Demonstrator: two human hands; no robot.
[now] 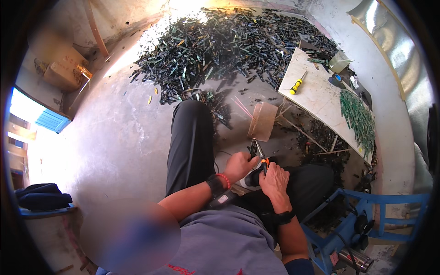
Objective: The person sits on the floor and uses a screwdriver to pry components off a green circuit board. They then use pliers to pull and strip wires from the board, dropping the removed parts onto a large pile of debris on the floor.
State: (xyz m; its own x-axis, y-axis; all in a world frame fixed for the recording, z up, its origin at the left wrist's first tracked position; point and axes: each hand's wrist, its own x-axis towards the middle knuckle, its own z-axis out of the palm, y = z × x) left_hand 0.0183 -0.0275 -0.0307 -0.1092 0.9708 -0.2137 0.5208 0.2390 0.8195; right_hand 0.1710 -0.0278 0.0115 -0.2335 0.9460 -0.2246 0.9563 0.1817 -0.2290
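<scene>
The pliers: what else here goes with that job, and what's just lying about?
Probably the job:
- pliers in the right grip
- small dark piece
- dark pile
- green strips

Probably just lying about:
- dark cloth
- blue frame
- metal flask

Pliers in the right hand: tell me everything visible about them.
The pliers have a slim, bright tip that looks like metal, and orange and black grips. The right hand holds them by the grips, whose lower part it hides. They sit in front of the person, pointing away and slightly left. The tip ends near a small dark piece held in the left hand; whether it touches it, or the jaws are open, is too small to tell.
</scene>
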